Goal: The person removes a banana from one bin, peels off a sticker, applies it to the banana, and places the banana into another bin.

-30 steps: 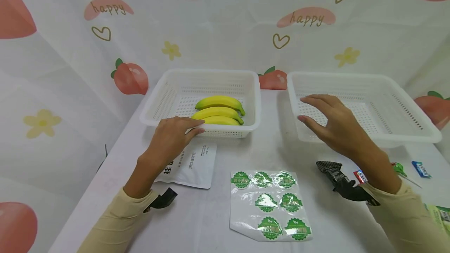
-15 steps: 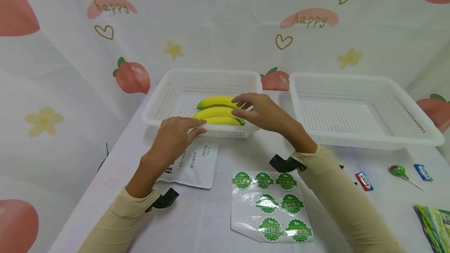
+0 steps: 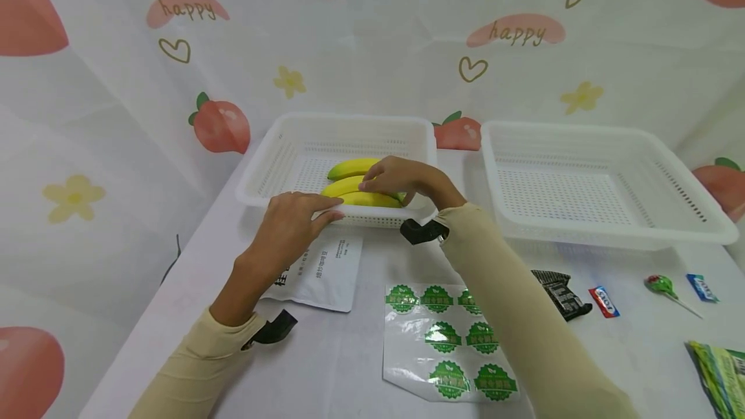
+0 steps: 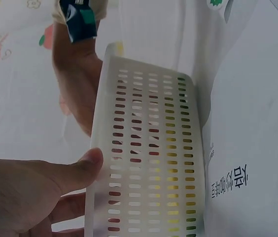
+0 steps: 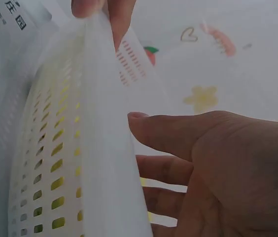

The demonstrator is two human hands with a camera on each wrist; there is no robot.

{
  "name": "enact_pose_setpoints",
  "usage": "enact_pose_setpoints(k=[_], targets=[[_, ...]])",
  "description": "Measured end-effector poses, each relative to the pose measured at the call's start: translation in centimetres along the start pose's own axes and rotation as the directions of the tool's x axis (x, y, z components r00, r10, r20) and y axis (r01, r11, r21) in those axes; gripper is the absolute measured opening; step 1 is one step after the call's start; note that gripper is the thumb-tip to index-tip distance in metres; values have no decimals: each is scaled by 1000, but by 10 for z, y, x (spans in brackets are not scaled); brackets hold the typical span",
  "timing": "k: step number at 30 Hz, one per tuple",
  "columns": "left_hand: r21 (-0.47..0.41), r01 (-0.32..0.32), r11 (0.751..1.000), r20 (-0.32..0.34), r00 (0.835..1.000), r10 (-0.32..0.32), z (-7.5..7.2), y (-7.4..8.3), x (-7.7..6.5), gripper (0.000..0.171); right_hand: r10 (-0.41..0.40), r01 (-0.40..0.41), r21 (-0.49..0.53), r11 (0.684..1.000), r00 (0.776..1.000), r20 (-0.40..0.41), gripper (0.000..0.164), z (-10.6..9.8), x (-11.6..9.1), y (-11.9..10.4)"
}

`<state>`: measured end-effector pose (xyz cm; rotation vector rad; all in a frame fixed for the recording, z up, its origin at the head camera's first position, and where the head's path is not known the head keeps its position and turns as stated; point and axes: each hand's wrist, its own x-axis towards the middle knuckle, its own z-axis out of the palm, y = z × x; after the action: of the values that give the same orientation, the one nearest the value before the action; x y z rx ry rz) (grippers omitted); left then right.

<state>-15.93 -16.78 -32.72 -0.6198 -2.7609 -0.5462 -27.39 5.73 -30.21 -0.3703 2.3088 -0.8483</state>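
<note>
A white perforated plastic basket (image 3: 355, 119) stands at the back left with three yellow bananas (image 3: 372, 200) lying side by side in it. At its front rim my left hand (image 3: 291, 220) pinches the edge; in the left wrist view the thumb (image 4: 87, 165) presses the outer side and the fingers go behind. My right hand (image 3: 403, 174) reaches over the right part of the basket, its fingers down at the bananas and covering their right ends. The right wrist view has those fingers (image 5: 166, 170) spread inside the rim; their tips are hidden, with no grip visible.
A second white basket (image 3: 582, 235) stands at the right. In front lie a white printed pouch (image 3: 326, 277), a sheet of green stickers (image 3: 407, 348), a black wrapper (image 3: 561, 296), small candies (image 3: 604, 302), a lollipop (image 3: 660, 285) and a green packet (image 3: 722, 374).
My right hand has moved left from over the right basket into the left one, down onto the bananas. The left hand has stayed on the rim.
</note>
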Motion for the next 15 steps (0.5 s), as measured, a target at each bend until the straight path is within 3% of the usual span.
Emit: enact_pose_setpoints(k=[7, 15], targets=[[7, 12, 1000, 2, 1000, -12, 0, 0, 0, 39, 92, -94, 36, 995, 995, 32, 35, -5, 11, -7], [1, 15, 1000, -3, 1000, -15, 1, 0, 0, 39, 161, -160, -25, 987, 987, 16, 26, -5, 16, -8]])
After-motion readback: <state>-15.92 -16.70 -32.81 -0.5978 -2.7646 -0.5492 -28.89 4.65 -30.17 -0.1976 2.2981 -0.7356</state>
